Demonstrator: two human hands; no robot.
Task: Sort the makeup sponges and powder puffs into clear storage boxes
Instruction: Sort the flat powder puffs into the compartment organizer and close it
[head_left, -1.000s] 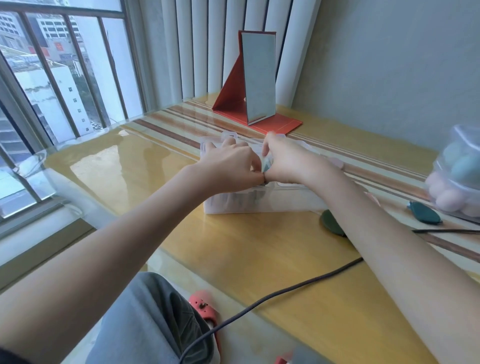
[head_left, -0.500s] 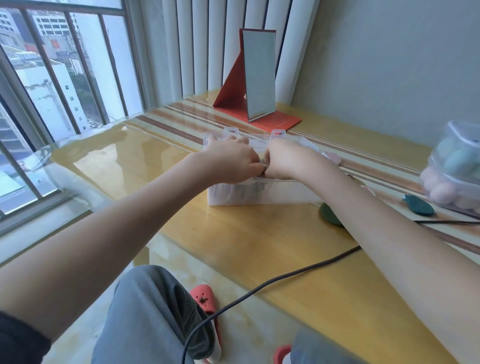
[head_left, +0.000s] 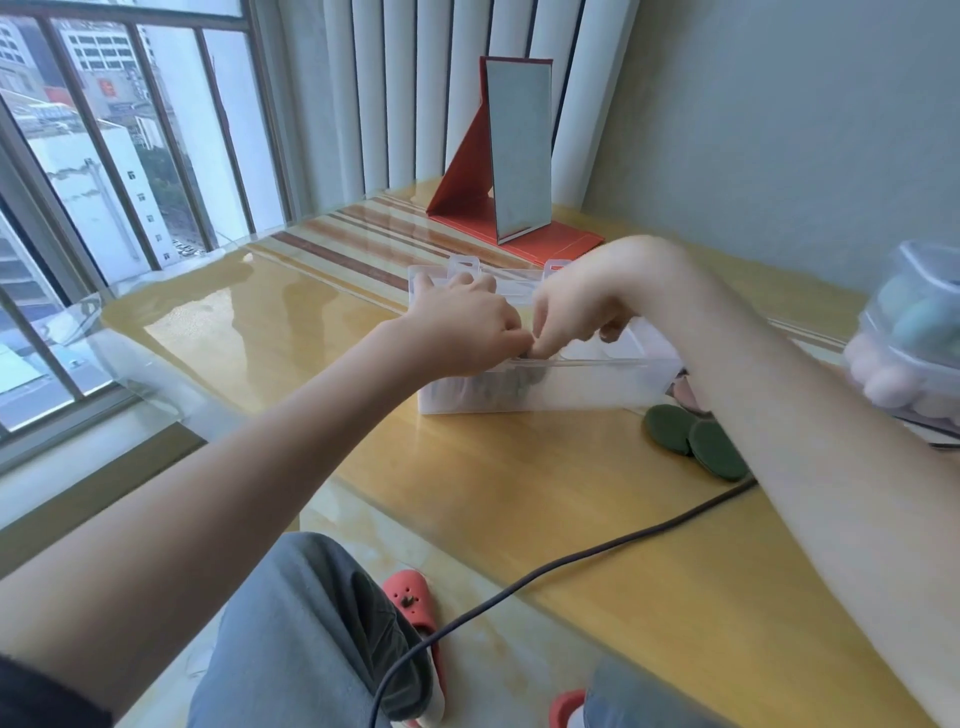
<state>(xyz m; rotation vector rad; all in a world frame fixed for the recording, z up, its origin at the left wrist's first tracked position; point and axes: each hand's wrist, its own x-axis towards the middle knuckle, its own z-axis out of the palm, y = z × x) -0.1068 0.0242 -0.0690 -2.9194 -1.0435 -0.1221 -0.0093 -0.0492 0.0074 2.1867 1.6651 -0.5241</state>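
Observation:
A clear storage box stands on the table in the middle. Dark powder puffs stand in a row in its left half. My left hand reaches into that half, its fingers curled down over the row. My right hand is arched above the box, fingertips pointing down and pinching a dark puff at the front rim, touching my left thumb. Two dark green puffs lie on the table to the right of the box. A pink puff peeks out behind my right forearm.
A second clear container with pink and teal sponges stands at the right edge. A red folding mirror is at the back. A dark cable crosses the table's front edge. The window is on the left.
My right wrist has lifted and its fingers now point down into the box. The pale item it held a second ago is out of sight. My left hand stays over the row.

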